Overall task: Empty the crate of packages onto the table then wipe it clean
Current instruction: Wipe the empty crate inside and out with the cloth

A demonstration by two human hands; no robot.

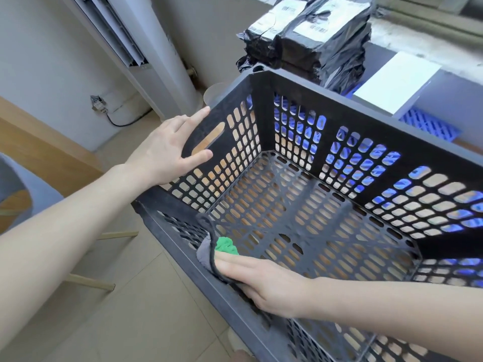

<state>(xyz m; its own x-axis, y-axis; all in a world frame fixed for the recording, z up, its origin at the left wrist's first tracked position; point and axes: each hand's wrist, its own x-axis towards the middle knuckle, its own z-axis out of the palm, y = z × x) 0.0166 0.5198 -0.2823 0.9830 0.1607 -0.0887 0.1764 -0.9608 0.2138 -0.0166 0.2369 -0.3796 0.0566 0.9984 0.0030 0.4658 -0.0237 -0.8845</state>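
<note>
— The dark grey perforated plastic crate (264,100)?
— Matt, hard, a little scuffed.
— Upper right?
— Black packages (337,40) in glossy, crinkled plastic film, with white paper labels (311,24). Lower centre, the grey-and-green cloth (203,254) looks soft and nubbly.

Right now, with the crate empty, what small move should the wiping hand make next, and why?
Probably slide the right hand, pressing the grey-and-green cloth, along the near wall of the black perforated plastic crate: the cloth sits in one corner, and the left hand braces the side.
</note>
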